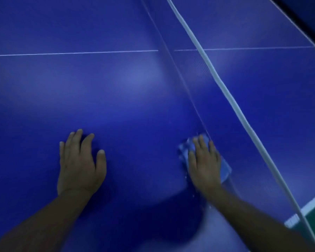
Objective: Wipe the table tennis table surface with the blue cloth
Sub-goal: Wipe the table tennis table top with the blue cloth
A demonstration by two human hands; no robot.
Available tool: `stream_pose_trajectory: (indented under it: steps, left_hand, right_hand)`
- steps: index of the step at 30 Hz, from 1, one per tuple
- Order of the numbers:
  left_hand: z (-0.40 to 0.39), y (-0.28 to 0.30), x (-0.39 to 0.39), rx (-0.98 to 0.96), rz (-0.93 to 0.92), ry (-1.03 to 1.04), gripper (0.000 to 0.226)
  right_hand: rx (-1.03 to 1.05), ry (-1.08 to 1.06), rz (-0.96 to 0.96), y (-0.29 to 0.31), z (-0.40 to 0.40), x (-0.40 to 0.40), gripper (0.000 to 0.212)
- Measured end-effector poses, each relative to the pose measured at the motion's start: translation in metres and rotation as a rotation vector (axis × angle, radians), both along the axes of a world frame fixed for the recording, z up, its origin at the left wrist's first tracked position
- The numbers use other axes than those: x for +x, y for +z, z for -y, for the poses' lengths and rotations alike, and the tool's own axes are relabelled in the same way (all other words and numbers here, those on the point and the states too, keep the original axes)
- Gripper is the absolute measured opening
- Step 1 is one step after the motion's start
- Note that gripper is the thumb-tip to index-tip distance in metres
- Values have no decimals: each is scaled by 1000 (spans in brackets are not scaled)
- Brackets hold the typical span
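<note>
Head view: my right hand (205, 160) pressed flat, fingers straight, on the soft, limp blue cloth (225, 170) beside the white-topped net (225, 88); my left hand (80, 164) rested spread on the blue bench (116, 97). Cloth probably light, best held under the palm.

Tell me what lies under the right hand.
The blue cloth lies under the right hand, flat on the table by the net. Its middle is covered by the palm.
</note>
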State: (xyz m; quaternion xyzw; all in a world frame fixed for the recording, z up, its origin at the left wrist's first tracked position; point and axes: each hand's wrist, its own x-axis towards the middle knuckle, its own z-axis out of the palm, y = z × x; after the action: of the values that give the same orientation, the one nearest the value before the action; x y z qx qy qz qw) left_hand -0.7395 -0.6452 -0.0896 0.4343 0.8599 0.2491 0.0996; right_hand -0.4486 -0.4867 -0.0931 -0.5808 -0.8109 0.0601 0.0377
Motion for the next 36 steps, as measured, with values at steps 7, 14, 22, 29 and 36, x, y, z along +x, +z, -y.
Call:
stream_pose_trajectory:
  steps: [7,14,22,29,36]
  left_hand:
    - [53,3,-10,8,-15,-114,56]
    - [69,-5,-15,-130,-139,-219,60]
    - [68,-13,-19,-78,-129,-223,56]
    - [68,-12,-20,-86,-137,-226,58]
    - [68,-9,-18,-112,-129,-221,60]
  right_hand:
    - [43,-7,-114,-10,-21,-44,54]
    - [57,145,-200,-11,-43,-44,53]
    - [58,494,-174,6,-64,-162,58]
    - [99,529,-70,2,-63,-144,56]
    - [125,-187,-95,-4,-47,-27,46]
